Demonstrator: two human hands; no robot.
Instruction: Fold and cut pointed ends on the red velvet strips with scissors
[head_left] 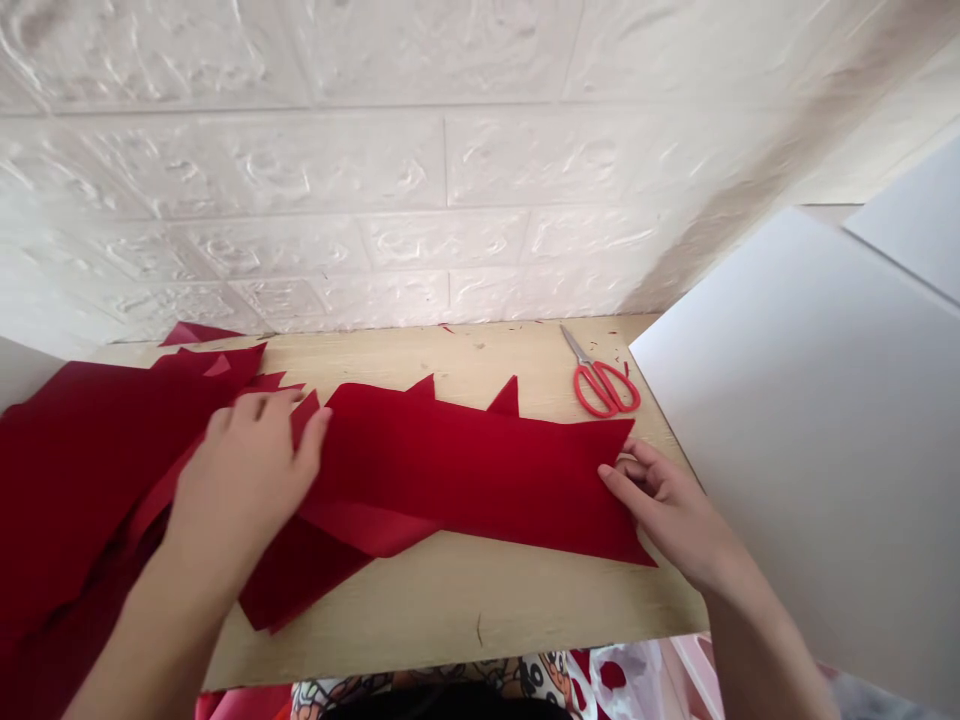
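Past the right hand (660, 510), red-handled scissors (604, 387)

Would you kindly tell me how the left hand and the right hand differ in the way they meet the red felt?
The left hand lies flat on the red felt, while the right hand curls at its right edge. The right hand sits nearer the scissors than the left hand does. Both hands are bare and touch the same felt.

left hand (244, 480) spread flat, right hand (664, 505) seemingly half curled.
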